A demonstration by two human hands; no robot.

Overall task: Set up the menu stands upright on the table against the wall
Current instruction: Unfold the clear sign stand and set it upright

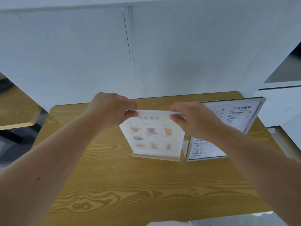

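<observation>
Both arms reach forward, left hand (110,110) and right hand (193,119) each pinching a top corner of the drinks menu stand (153,136), upright mid-table (114,185), beside another menu stand (228,128).

Matt wood-grain table (114,185), glossy clear plastic menu stands (154,141), matt painted wall (81,54).

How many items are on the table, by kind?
Picture drinks menu stand, held at its top edge by the left hand and right hand: 1
Text menu stand, to its right: 1
Total on the wooden table: 2
</observation>
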